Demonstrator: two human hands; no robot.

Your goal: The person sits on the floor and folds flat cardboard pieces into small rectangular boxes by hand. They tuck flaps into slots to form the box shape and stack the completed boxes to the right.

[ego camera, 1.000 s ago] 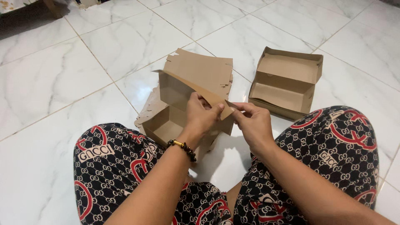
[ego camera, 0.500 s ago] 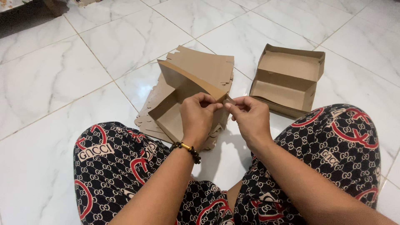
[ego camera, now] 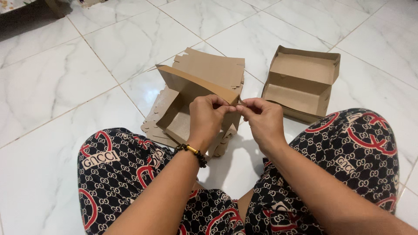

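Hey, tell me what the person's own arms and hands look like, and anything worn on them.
Both forearms are bare, with no sleeves in view. The left hand has a bracelet at the wrist, made of dark beads with some gold-coloured ones. The right hand wears no bracelet, watch or glove that shows. No rings can be made out on either hand.

Folded cardboard box (ego camera: 302, 85) sits on white tiled floor (ego camera: 56, 87).

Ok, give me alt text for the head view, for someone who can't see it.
Both hands, left hand and right hand, pinch a corner of a half-folded brown cardboard box over a stack of flat cardboard blanks. A finished open box sits to the right on the white marble tile floor.
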